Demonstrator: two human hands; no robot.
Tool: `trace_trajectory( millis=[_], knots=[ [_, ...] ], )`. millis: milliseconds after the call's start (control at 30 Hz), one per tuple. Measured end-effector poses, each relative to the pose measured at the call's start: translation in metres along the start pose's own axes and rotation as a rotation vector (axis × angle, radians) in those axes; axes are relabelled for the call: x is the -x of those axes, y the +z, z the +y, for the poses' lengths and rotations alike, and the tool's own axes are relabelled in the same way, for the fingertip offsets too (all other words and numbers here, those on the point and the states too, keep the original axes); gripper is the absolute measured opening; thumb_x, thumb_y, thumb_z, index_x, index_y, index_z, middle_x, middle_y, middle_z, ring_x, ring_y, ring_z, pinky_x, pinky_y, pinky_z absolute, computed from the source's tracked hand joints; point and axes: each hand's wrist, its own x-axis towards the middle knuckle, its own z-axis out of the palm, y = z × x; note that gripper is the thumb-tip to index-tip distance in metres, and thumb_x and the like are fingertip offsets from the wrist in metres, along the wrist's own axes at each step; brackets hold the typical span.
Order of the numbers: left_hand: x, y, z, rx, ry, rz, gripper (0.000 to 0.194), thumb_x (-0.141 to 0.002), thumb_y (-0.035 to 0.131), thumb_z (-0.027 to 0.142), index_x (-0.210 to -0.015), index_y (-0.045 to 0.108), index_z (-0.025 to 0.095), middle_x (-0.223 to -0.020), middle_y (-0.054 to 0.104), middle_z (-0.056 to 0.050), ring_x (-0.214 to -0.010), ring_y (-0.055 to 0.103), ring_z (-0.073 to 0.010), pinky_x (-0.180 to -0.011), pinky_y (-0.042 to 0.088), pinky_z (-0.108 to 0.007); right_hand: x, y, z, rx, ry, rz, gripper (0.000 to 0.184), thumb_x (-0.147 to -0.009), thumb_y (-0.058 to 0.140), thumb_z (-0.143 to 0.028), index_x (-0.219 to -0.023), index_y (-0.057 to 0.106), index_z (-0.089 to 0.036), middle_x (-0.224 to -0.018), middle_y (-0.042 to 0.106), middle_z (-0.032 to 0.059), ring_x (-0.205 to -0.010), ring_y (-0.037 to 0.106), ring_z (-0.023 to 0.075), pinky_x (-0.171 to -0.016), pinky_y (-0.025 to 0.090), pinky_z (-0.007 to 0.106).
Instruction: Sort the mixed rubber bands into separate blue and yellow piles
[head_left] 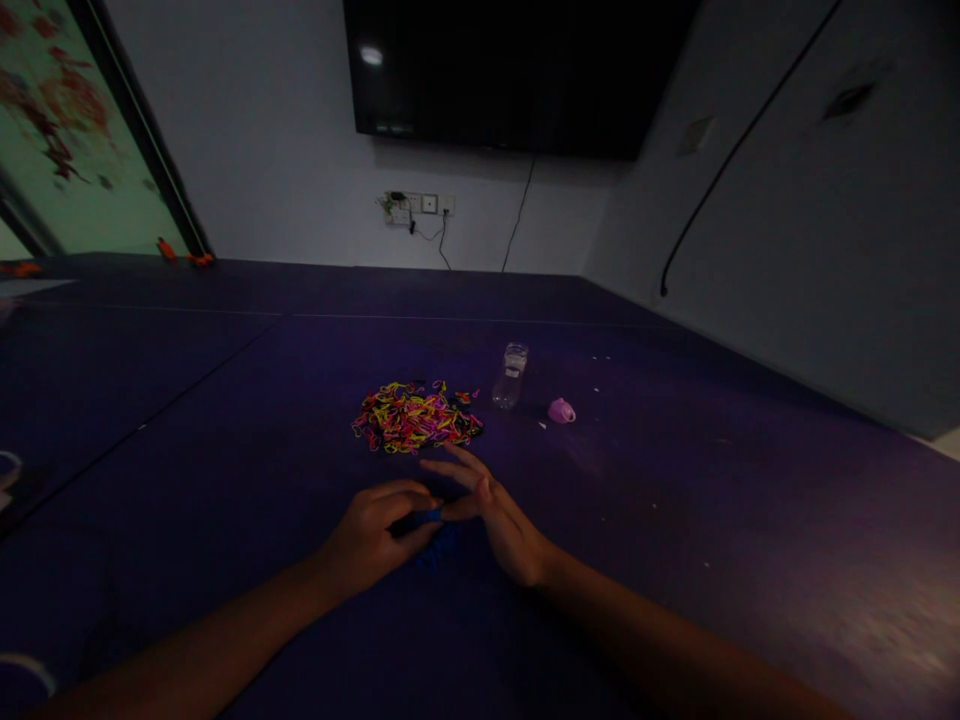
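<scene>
My left hand (382, 530) is closed, its thumb and fingers pinching a small bundle of blue rubber bands (429, 516). My right hand (506, 520) faces it with the fingers stretched apart; one fingertip meets the blue bundle. Under the hands, more blue bands (436, 552) lie dimly on the purple surface. Just beyond my fingers is a loose pile of rubber bands (412, 418) in yellow, red, pink and black. Right of the pile lies a clear plastic bottle (510, 378), and a pink cap with a loop (561, 411) is beside it.
The purple mat-like surface (300, 350) has seams and a few small white scraps. Round white-rimmed items (26, 672) show at the left edge. At the back are a wall, a dark screen (517, 75), sockets (420, 204) and hanging cables. Orange objects (166, 250) stand by the glass panel.
</scene>
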Motion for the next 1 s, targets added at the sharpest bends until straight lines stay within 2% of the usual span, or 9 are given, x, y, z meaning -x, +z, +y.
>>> trace_trajectory(
  millis=[200,467,600,1000],
  knots=[
    [0.0008,0.0006,-0.0002,-0.020,-0.024,0.016,0.009,-0.078,0.063,0.020,-0.084,0.065,0.015,-0.083,0.069,-0.006,-0.074,0.067,-0.0155,-0.067,0.056,-0.026,-0.0008,-0.0004,0.0003,-0.005,0.027,0.015,0.075,-0.090,0.003,-0.058,-0.087,0.070,-0.026,-0.126,0.052,0.0009,-0.131,0.026,0.0212,-0.107,0.019,0.051],
    [-0.0005,-0.0005,0.0004,-0.026,-0.037,0.018,0.008,-0.079,0.062,0.023,-0.081,0.066,0.016,-0.080,0.069,-0.005,-0.074,0.067,-0.0158,-0.068,0.056,-0.027,-0.0001,0.0000,0.0020,-0.017,0.027,0.046,0.074,-0.090,0.004,-0.058,-0.091,0.071,-0.025,-0.122,0.055,0.0027,-0.128,0.029,0.0212,-0.107,0.021,0.046],
    [-0.0009,-0.0009,0.0013,-0.019,-0.045,0.021,0.008,-0.079,0.061,0.022,-0.081,0.067,0.016,-0.080,0.069,-0.005,-0.073,0.066,-0.0154,-0.068,0.056,-0.027,0.0002,-0.0007,0.0035,-0.002,0.035,0.026,0.075,-0.091,0.003,-0.056,-0.090,0.071,-0.024,-0.122,0.054,0.0037,-0.128,0.029,0.0223,-0.107,0.022,0.047],
    [0.0001,-0.0015,-0.0008,-0.049,-0.005,0.029,0.007,-0.079,0.062,0.020,-0.082,0.066,0.015,-0.080,0.068,-0.005,-0.072,0.066,-0.0146,-0.066,0.055,-0.024,0.0005,-0.0012,0.0073,0.001,0.038,0.048,0.073,-0.090,0.006,-0.058,-0.087,0.070,-0.025,-0.116,0.057,0.0048,-0.125,0.033,0.0226,-0.105,0.026,0.047]
  ],
)
